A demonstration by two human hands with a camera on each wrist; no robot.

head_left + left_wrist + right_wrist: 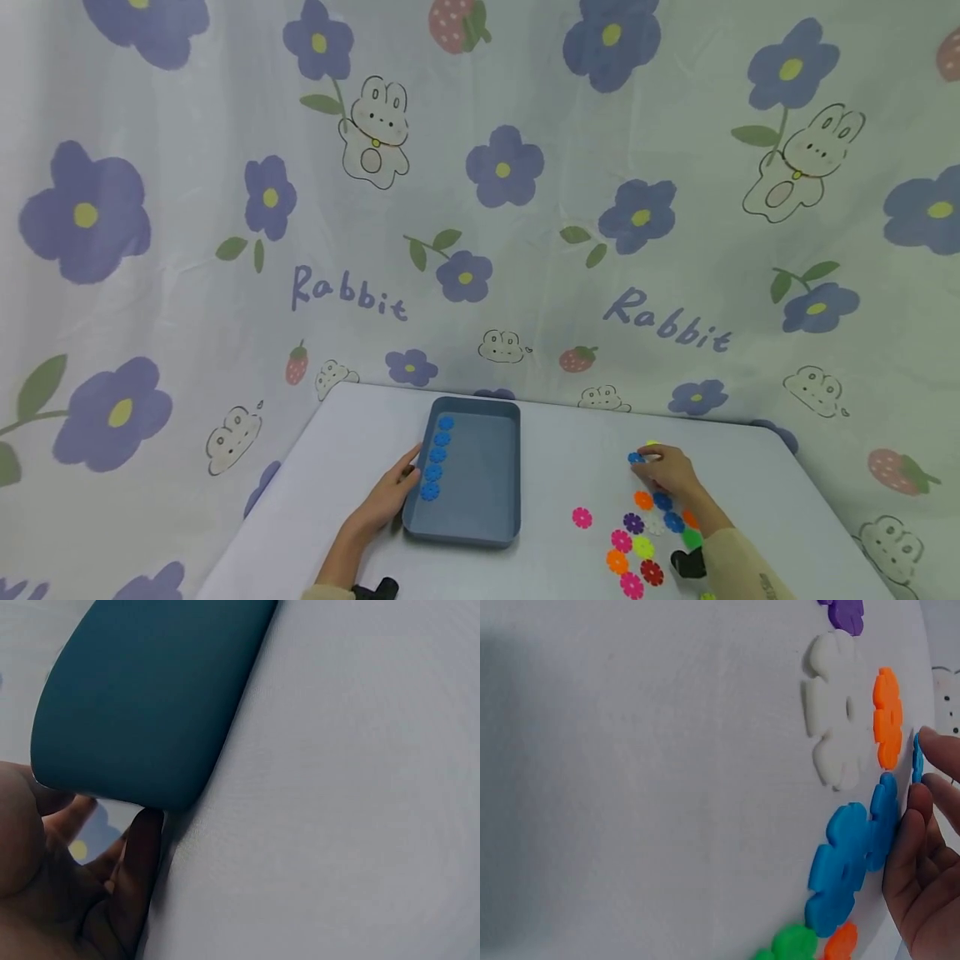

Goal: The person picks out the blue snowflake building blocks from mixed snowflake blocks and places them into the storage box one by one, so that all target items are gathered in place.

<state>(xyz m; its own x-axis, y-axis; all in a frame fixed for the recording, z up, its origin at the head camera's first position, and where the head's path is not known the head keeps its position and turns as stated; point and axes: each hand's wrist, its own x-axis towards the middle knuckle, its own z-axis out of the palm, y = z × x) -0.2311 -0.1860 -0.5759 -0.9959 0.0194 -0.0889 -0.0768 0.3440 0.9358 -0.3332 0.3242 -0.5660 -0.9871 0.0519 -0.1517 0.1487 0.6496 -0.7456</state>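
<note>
At the left side of a grey-blue tray (pixel 480 536), my left hand (pixel 386 498) touches the outer edge with its fingers. The left wrist view shows the tray's outer wall (pixel 142 705) close up, with the left hand (pixel 82 877) against it; some fingertips are hidden. Blue flower-shaped pieces (pixel 438 455) lie in a column along the tray's left inside. On the right of the table, my right hand (pixel 675 473) pinches another blue flower-shaped piece (pixel 636 457) between thumb and fingers. The right wrist view shows this piece (pixel 918 757) edge-on at the fingertips.
Flower-shaped pieces in several colours lie scattered around my right forearm, among them a white one (pixel 655 523), a purple one (pixel 633 522) and a dark red one (pixel 652 572). A pink piece (pixel 582 517) lies nearer the tray. A patterned curtain (pixel 525 250) hangs behind the white table (pixel 555 450).
</note>
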